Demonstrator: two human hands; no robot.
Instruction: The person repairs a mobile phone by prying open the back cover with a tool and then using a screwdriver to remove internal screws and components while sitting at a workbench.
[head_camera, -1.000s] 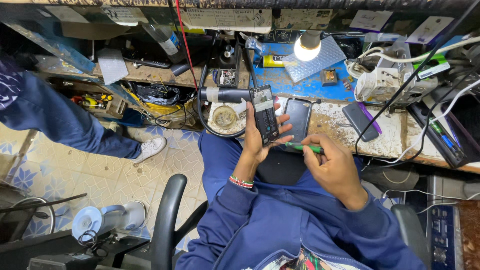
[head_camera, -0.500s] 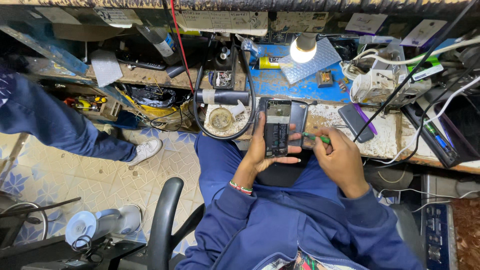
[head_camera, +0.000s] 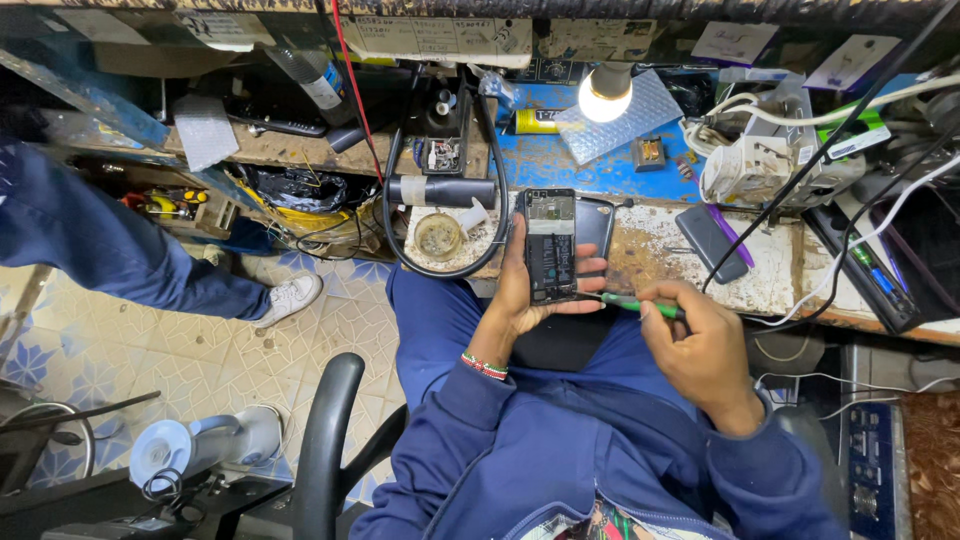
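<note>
A second earlier, the left hand (head_camera: 527, 300) held the opened black smartphone with its bare circuit boards (head_camera: 551, 246) tilted, top leaning left, out over the lap. It then turned the phone upright and brought it closer to the worn wooden workbench edge (head_camera: 690, 262). The right hand (head_camera: 700, 345) had been lower, its green-handled screwdriver (head_camera: 640, 306) lying under the phone's bottom end; it moved right, and the tip came in at the phone's lower right edge. The other person's white trainer (head_camera: 290, 297) drew back a little.
</note>
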